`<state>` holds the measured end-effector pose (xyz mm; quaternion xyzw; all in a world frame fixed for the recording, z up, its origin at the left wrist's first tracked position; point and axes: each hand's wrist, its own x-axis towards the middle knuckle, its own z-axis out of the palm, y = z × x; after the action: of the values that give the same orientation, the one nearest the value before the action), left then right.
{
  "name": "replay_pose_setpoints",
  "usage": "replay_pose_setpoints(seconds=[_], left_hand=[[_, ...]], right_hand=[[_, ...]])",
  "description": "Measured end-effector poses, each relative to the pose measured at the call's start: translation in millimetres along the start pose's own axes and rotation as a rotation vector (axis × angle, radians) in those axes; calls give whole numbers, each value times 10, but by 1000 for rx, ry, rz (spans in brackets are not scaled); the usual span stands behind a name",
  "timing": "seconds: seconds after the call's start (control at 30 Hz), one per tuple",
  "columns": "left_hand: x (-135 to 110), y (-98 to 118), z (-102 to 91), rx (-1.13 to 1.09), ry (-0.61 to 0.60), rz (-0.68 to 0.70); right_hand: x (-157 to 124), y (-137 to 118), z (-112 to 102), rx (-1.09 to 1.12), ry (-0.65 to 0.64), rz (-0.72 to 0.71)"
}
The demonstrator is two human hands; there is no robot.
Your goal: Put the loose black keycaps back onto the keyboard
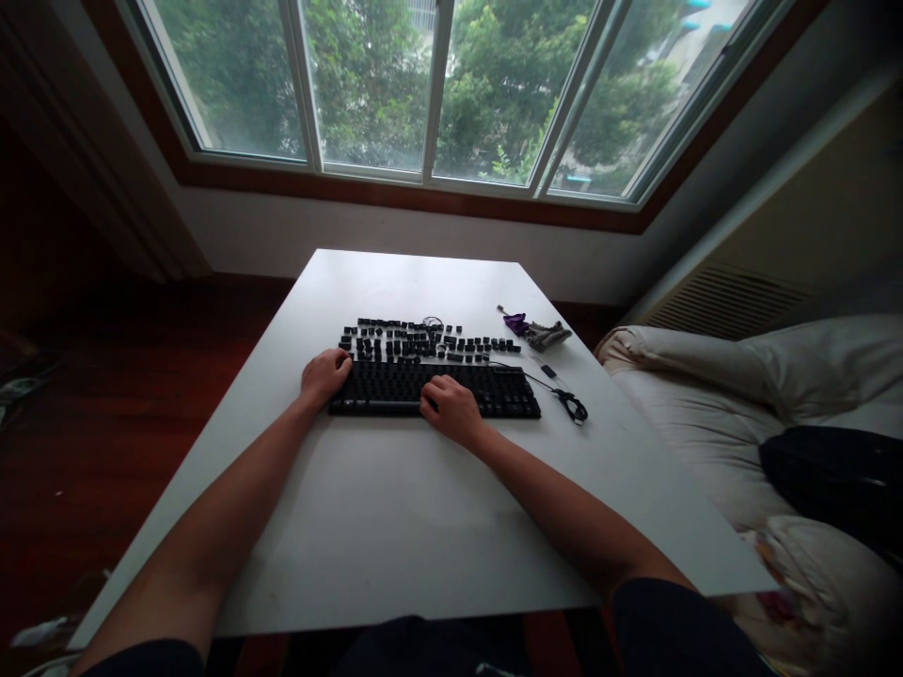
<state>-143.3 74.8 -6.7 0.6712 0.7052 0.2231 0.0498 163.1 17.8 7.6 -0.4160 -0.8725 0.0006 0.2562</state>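
A black computer keyboard (385, 387) lies flat on the white table. My left hand (325, 374) is closed at its left end, thumb and fingers against the upper left corner. Over the middle of the keyboard, my right hand (450, 404) has its fingers curled down and drawn together on the keys; whatever is between the fingertips is hidden. Behind the keyboard sit several rows of loose black keycaps (469, 345), close to my left fingertips. A thin wire tool (433, 323) appears to lie among them.
On the right of the white table (395, 508) lie a coiled black cable (570, 406), a small dark piece (548, 372), and a grey and purple cloth-like bundle (546, 334). A covered couch (695, 414) with a dark bag (839, 475) stands to the right. Windows are ahead.
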Motion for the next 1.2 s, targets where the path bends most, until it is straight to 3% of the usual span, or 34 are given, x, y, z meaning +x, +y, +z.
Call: replay_pose_setpoints(seconds=[0.37, 0.6, 0.9, 1.03, 1.2], left_hand=[[-18, -27, -17, 2, -15, 4], [-59, -105, 11, -36, 3, 49], [-145, -44, -43, -18, -15, 51], [-145, -24, -44, -6, -46, 53], [-144, -33, -45, -5, -62, 39]], right_hand=[[-8, -19, 25, -34, 12, -39], [-39, -108, 74, -178, 65, 18], [-102, -210, 24, -211, 19, 58], [-107, -148, -19, -162, -32, 61], [46, 123, -113, -45, -58, 95]])
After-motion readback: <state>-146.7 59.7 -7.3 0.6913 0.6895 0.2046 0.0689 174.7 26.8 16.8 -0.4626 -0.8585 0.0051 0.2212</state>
